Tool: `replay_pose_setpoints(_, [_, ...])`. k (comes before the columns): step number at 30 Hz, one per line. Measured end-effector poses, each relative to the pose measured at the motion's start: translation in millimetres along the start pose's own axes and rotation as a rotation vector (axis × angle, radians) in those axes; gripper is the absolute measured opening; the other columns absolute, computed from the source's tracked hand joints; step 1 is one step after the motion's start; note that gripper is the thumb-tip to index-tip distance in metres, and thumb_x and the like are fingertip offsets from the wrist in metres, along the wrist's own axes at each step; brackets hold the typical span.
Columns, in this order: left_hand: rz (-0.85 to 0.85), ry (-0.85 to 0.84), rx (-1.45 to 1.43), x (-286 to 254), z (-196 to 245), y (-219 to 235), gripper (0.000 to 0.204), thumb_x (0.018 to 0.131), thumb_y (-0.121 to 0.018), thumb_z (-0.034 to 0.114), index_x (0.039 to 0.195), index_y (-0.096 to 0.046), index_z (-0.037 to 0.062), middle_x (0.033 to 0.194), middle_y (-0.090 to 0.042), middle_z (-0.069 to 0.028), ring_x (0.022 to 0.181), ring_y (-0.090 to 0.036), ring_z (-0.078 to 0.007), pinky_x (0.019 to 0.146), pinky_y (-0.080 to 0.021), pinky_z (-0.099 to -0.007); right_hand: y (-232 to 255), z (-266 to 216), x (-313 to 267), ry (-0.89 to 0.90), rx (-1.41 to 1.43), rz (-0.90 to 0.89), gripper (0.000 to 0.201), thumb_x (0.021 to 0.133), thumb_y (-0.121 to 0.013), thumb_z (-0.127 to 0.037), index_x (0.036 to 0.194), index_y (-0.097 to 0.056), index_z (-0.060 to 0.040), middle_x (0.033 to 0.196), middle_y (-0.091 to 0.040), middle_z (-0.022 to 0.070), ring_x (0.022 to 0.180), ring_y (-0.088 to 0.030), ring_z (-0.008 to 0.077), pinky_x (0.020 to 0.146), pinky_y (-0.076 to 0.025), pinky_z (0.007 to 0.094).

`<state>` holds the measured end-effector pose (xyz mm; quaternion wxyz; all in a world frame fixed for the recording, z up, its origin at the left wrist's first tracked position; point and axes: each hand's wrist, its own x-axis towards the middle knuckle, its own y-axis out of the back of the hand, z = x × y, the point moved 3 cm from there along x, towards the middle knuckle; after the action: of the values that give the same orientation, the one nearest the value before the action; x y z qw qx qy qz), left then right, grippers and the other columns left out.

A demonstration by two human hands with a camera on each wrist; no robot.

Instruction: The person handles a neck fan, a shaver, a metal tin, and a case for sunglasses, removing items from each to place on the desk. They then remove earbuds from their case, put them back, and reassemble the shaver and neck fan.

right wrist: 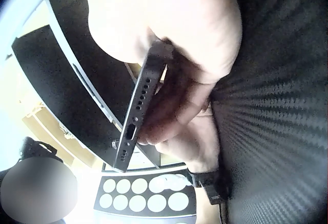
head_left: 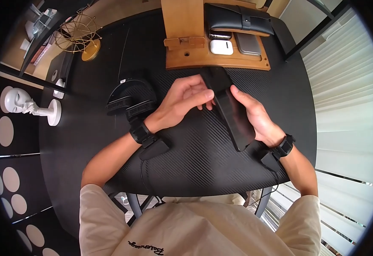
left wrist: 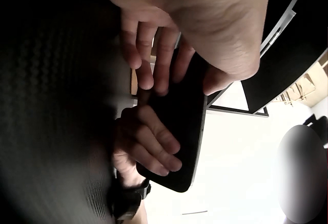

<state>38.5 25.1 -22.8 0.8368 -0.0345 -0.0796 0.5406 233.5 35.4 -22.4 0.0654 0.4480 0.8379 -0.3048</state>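
Note:
A black smartphone (head_left: 235, 115) is held tilted above the dark table, its long side running from upper left to lower right in the head view. My right hand (head_left: 259, 117) grips its right edge, thumb along the side, fingers curled against the back in the left wrist view. At the upper part, my left hand (head_left: 182, 100) has its thumb tip at the phone's left edge, with bent fingers behind that end. The right wrist view shows the phone's bottom edge (right wrist: 134, 116) with a port and small holes. Each wrist wears a black strap with a camera.
A wooden desk stand (head_left: 176, 62) at the back bears a white earphone case (head_left: 221, 47), a grey box (head_left: 248, 44) and a black pouch (head_left: 237, 19). A black curved object (head_left: 131, 91) lies left. Beyond are a gold wire ornament (head_left: 90, 50) and a white figurine (head_left: 54, 112).

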Motion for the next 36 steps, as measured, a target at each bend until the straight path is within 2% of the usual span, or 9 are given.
replay_pose_setpoints(4, [0.006, 0.009, 0.004, 3, -4, 3, 0.027, 0.098, -0.064, 0.027, 0.105, -0.064, 0.0002, 0.093, -0.069, -0.0069, 0.079, -0.065, -0.0106, 0.067, -0.048, -0.0233, -2, -2, -2, 0.000, 0.036, 0.004, 0.039, 0.104, -0.053, -0.040, 0.111, -0.064, -0.0040, 0.101, -0.066, 0.0005, 0.085, -0.059, 0.0067, 0.077, -0.048, 0.0208])
replay_pose_setpoints(6, [0.007, 0.011, 0.024, 1, -6, 3, 0.028, 0.098, -0.064, 0.027, 0.105, -0.064, 0.0004, 0.091, -0.070, -0.0069, 0.079, -0.065, -0.0103, 0.066, -0.048, -0.0233, 1, -3, -4, -0.021, -0.045, -0.020, 0.044, 0.105, -0.048, -0.042, 0.118, -0.063, -0.0017, 0.109, -0.067, 0.0058, 0.094, -0.062, 0.0100, 0.085, -0.050, 0.0243])
replay_pose_setpoints(9, [-0.005, 0.029, 0.002, -2, -4, -3, 0.028, 0.099, -0.063, 0.028, 0.104, -0.064, 0.0004, 0.090, -0.070, -0.0076, 0.079, -0.066, -0.0112, 0.066, -0.049, -0.0235, 4, -3, -8, -0.101, -0.059, 0.019, 0.045, 0.104, -0.050, -0.042, 0.118, -0.062, -0.0014, 0.109, -0.066, 0.0056, 0.094, -0.061, 0.0099, 0.084, -0.049, 0.0249])
replay_pose_setpoints(12, [-0.065, 0.063, -0.079, -4, -1, -6, 0.029, 0.100, -0.062, 0.029, 0.103, -0.064, 0.0004, 0.092, -0.071, -0.0091, 0.079, -0.067, -0.0124, 0.065, -0.050, -0.0241, 9, 0, -6, -0.096, -0.037, -0.049, 0.045, 0.104, -0.051, -0.042, 0.119, -0.061, -0.0011, 0.109, -0.064, 0.0055, 0.094, -0.060, 0.0099, 0.085, -0.049, 0.0251])
replay_pose_setpoints(19, [-0.089, 0.071, -0.067, -2, 1, -5, 0.030, 0.101, -0.060, 0.030, 0.102, -0.064, 0.0000, 0.091, -0.071, -0.0107, 0.079, -0.068, -0.0139, 0.065, -0.051, -0.0247, 5, 1, -5, -0.045, -0.070, 0.029, 0.045, 0.104, -0.051, -0.042, 0.120, -0.060, -0.0016, 0.111, -0.064, 0.0062, 0.096, -0.060, 0.0101, 0.086, -0.049, 0.0252])
replay_pose_setpoints(28, [-0.117, 0.088, -0.177, 1, -5, 0, 0.037, 0.104, -0.053, 0.037, 0.104, -0.062, 0.0010, 0.095, -0.070, -0.0132, 0.083, -0.068, -0.0166, 0.068, -0.054, -0.0269, 8, -1, -2, -0.045, 0.014, -0.014, 0.040, 0.103, -0.052, -0.042, 0.116, -0.062, -0.0050, 0.103, -0.065, 0.0028, 0.087, -0.061, 0.0074, 0.074, -0.051, 0.0220])
replay_pose_setpoints(31, [-0.127, 0.101, -0.174, 0, -6, 1, 0.038, 0.104, -0.052, 0.037, 0.105, -0.062, 0.0008, 0.095, -0.070, -0.0141, 0.084, -0.068, -0.0174, 0.069, -0.054, -0.0277, 7, 1, -1, -0.012, -0.048, 0.032, 0.041, 0.104, -0.051, -0.042, 0.117, -0.062, -0.0046, 0.104, -0.065, 0.0035, 0.089, -0.062, 0.0088, 0.078, -0.051, 0.0232])
replay_pose_setpoints(33, [-0.134, 0.107, -0.181, -2, -7, 1, 0.038, 0.104, -0.053, 0.037, 0.105, -0.062, 0.0006, 0.096, -0.070, -0.0144, 0.085, -0.068, -0.0179, 0.070, -0.054, -0.0283, -1, -4, -5, 0.009, -0.052, -0.071, 0.040, 0.103, -0.053, -0.043, 0.113, -0.063, -0.0057, 0.104, -0.064, 0.0010, 0.092, -0.057, 0.0076, 0.083, -0.047, 0.0245])
replay_pose_setpoints(36, [-0.148, 0.088, -0.151, -4, -4, 0, 0.036, 0.103, -0.054, 0.034, 0.107, -0.063, -0.0001, 0.096, -0.071, -0.0154, 0.085, -0.069, -0.0190, 0.071, -0.054, -0.0295, -1, -5, -8, -0.010, -0.091, -0.106, 0.040, 0.103, -0.053, -0.042, 0.115, -0.063, -0.0053, 0.108, -0.065, 0.0025, 0.097, -0.058, 0.0096, 0.088, -0.046, 0.0261])
